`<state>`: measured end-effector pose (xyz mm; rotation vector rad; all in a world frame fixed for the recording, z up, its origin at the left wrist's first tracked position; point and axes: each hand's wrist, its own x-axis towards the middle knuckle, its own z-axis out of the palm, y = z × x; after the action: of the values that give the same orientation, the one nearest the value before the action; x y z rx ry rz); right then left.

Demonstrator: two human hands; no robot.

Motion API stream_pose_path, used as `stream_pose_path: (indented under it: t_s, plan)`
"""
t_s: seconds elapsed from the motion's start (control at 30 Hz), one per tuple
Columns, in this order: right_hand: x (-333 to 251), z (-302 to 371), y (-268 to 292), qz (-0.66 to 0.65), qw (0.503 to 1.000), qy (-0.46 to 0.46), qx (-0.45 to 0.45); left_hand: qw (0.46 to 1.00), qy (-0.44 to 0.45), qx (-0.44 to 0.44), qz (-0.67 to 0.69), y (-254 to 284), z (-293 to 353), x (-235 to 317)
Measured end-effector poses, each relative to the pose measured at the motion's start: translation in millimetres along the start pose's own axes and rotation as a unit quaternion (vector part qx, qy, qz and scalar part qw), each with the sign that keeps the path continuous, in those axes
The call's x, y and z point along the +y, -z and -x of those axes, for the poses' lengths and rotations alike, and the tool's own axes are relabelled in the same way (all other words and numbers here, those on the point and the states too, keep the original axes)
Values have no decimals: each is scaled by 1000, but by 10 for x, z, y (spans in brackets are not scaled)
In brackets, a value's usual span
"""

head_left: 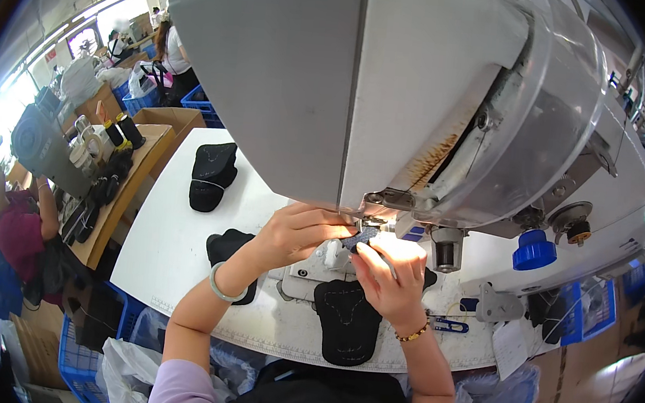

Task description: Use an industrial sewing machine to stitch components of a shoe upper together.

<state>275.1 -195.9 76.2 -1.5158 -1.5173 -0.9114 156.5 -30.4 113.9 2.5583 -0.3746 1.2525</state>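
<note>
Under the head of a large grey sewing machine [296, 69], both my hands pinch a small dark blue-grey fabric piece [361, 238] close to the needle area. My left hand [297, 234] grips its left side with bent fingers. Thumb and fingers of my right hand [394, 275] close on its right side. Just below them lies a black fabric piece [346, 326] with pale stitch lines. A second dark piece [232, 249] is partly hidden by my left forearm. Farther left on the white table [158, 241] rests a banded bundle of black pieces [213, 176].
Blue thread snips [450, 325] and a sheet of paper [510, 350] lie right of my right wrist. A blue knob [534, 251] juts from the machine. Blue baskets [589, 311] flank the table. At left, a person [25, 229] sits by another machine [51, 151] and thread cones [129, 131].
</note>
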Motion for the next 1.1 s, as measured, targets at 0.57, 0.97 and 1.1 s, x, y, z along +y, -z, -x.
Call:
stream_pose_path:
  t_s: [0.57,0.97,1.1]
  plan:
    - [92,-62,70,-41,999,-34,-3,981,-12,-53,-184,-19,-109,421]
    - [47,-97,70,-4,998,-61,-25,984,-47,-76,-151,22,-9,365]
    - [69,-106,49,-30,997,-73,-22,994,53,-18,89,36,106,-14]
